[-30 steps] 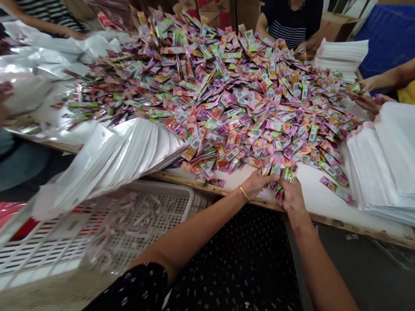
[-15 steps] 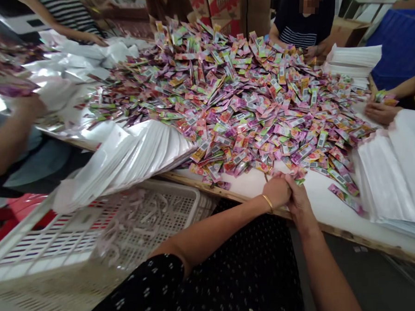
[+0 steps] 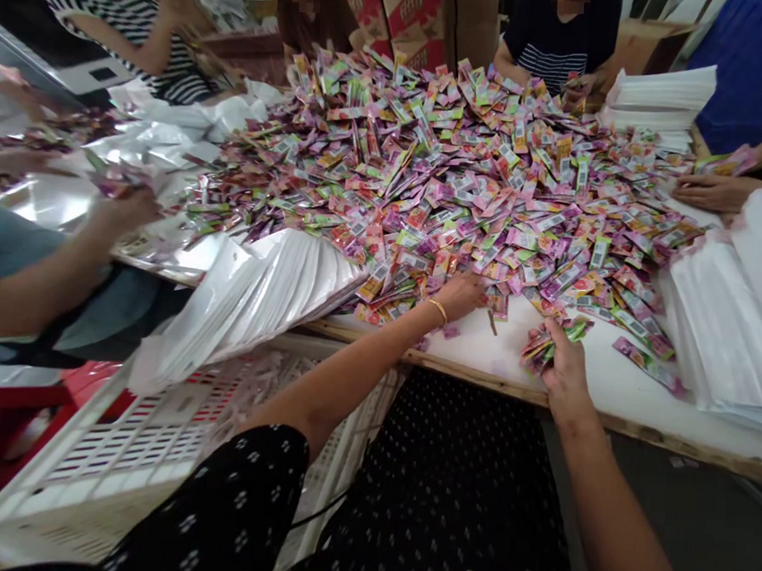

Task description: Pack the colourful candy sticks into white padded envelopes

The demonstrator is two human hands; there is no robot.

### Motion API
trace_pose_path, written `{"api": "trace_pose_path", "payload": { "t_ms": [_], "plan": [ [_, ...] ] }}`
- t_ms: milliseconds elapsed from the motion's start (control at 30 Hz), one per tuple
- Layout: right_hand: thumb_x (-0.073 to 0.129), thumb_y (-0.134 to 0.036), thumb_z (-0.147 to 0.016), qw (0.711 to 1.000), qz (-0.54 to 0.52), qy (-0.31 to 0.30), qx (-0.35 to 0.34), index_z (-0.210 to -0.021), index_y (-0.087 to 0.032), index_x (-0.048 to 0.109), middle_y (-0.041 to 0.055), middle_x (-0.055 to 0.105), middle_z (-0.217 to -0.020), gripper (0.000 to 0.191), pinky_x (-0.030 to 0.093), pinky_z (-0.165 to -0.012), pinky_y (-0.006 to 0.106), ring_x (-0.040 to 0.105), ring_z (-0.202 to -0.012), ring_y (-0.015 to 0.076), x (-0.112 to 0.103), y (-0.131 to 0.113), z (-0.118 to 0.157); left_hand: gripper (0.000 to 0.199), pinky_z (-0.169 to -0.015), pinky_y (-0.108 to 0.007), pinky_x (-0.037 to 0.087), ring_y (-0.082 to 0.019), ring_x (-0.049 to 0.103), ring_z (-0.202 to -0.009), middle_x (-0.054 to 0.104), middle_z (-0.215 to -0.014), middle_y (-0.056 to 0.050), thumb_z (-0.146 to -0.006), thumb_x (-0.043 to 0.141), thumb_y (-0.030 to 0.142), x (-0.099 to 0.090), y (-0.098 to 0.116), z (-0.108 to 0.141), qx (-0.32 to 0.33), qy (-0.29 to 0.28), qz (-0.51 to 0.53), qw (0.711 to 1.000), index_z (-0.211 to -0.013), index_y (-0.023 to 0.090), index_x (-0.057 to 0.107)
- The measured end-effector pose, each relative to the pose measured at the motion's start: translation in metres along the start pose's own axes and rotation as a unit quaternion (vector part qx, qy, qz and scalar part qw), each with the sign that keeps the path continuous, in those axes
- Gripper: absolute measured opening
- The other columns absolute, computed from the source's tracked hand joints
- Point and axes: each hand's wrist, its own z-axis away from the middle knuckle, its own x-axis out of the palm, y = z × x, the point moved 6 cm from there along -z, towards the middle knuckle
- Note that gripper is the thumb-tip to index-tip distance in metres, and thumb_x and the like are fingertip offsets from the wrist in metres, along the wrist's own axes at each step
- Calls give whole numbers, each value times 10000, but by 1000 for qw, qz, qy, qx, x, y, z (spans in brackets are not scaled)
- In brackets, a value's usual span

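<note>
A large heap of small, colourful sachets (image 3: 425, 177), pink, purple, green and orange, covers most of the white table (image 3: 480, 346). My right hand (image 3: 567, 363) is closed round a fanned bunch of sachets (image 3: 540, 347) just above the table's near edge. At the front of the heap is my left hand (image 3: 460, 296), with a gold bangle on the wrist. Its fingers reach forward onto the sachets there, and the fingertips are partly hidden. A thin brown strip (image 3: 492, 322) lies beside it. One loose sachet (image 3: 648, 365) rests to the right of my right hand.
White bags lie in a stack (image 3: 272, 292) at the left edge, overhanging a white plastic basket (image 3: 137, 430). Another bag stack (image 3: 730, 321) stands at the right. A co-worker's hand (image 3: 126, 208) holds sachets on the left; other people work around the far side.
My hands were together at the table's near edge. Now they are apart: the left has moved left and forward to the heap, while the right holds the bunch in plain view.
</note>
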Motion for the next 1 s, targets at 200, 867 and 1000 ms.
{"api": "trace_pose_path", "payload": {
  "t_ms": [200, 867, 1000],
  "plan": [
    [899, -360, -456, 997, 40, -30, -58, -905, -176, 559, -66, 607, -673, 593, 512, -491, 228, 627, -561, 122, 14, -4, -3, 223, -581, -220, 369, -83, 443, -557, 502, -578, 26, -789, 689, 267, -36, -25, -11, -117, 147, 435, 881, -629, 124, 628],
    [310, -925, -730, 982, 110, -136, -76, -1144, -221, 611, 78, 656, -1176, 871, 514, -951, 335, 607, -1134, 188, 32, 4, 29, 446, -987, -324, 475, -190, 649, -997, 734, -1035, -68, -729, 812, 348, 52, 125, 31, -217, 97, 769, 593, -1103, 147, 676],
    [281, -985, -670, 962, 171, -202, -65, -1149, -234, 639, 89, 676, -1103, 960, 530, -874, 333, 613, -1115, 213, 38, -10, 30, 417, -827, -290, 517, -133, 640, -742, 720, -800, -28, -557, 912, 265, 43, 117, 31, -239, 39, 767, 594, -874, 105, 693]
  ]
}}
